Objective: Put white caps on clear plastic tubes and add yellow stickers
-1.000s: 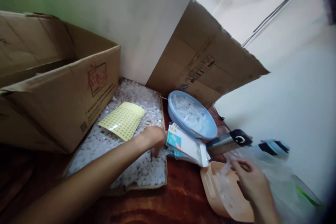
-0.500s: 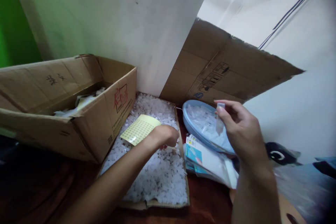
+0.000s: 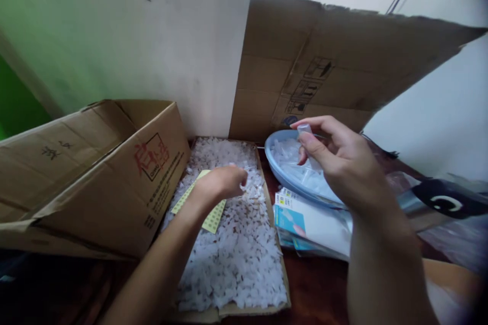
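My right hand (image 3: 345, 167) is raised over the near side of a blue basin (image 3: 280, 175), pinching a small translucent plastic tube (image 3: 304, 129) between thumb and fingertips. Only the tube's upper end shows above the thumb. Many clear plastic pieces (image 3: 285, 155) fill the basin. My left hand (image 3: 223, 181) is closed, fingers curled down over a cardboard tray heaped with small white plastic pieces (image 3: 236, 254). Whatever its fingertips hold is hidden or too small to name. A yellow sheet of small round stickers (image 3: 214, 219) lies on the heap beneath my left wrist, partly covered by it.
An open cardboard box (image 3: 125, 183) stands left of the heap. Flat printed packets (image 3: 305, 221) lie beside the basin, near its front. A large cardboard sheet (image 3: 305, 61) leans behind. At right sits a dark item with an eye print (image 3: 450, 200), among clear plastic.
The camera view has turned, shifting the scene. The tube in my right hand now shows only its upper end. My left hand covers more of the sticker sheet.
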`<control>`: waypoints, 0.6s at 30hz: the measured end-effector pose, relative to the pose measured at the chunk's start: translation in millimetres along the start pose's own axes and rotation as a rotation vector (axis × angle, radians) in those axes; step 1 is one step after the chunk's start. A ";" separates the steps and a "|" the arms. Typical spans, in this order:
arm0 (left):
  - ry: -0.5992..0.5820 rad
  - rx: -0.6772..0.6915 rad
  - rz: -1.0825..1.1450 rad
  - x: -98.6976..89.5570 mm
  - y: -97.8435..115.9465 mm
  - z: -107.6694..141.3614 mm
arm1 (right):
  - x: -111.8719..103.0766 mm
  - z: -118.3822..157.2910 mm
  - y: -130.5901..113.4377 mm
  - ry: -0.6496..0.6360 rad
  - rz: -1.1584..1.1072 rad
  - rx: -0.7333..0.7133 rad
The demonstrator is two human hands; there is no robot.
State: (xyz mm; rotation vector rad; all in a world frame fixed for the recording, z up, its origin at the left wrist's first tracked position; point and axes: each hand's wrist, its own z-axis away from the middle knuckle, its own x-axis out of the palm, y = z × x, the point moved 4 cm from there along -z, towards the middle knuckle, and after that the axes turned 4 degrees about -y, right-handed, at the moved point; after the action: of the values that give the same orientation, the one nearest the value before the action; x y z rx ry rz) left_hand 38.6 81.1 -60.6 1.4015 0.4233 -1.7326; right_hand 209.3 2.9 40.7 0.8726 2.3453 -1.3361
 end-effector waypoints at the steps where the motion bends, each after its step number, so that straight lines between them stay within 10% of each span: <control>1: 0.014 -0.075 -0.020 -1.5 -7.9 1.6 | -2.8 -0.2 1.4 -0.013 -0.007 -0.005; 8: -0.049 -0.407 -0.083 14.1 -49.2 -11.1 | 0.1 -3.2 11.1 -0.088 0.044 -0.022; 18: 0.360 -0.027 0.207 -43.6 -28.6 28.1 | 14.4 -4.8 23.9 -0.184 -0.034 0.133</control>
State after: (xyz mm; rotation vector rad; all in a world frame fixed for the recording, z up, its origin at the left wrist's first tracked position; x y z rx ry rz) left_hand -0.6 95.3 -18.5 1.6798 0.4741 -1.3074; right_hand 213.6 21.2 19.6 0.7148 2.1612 -1.5310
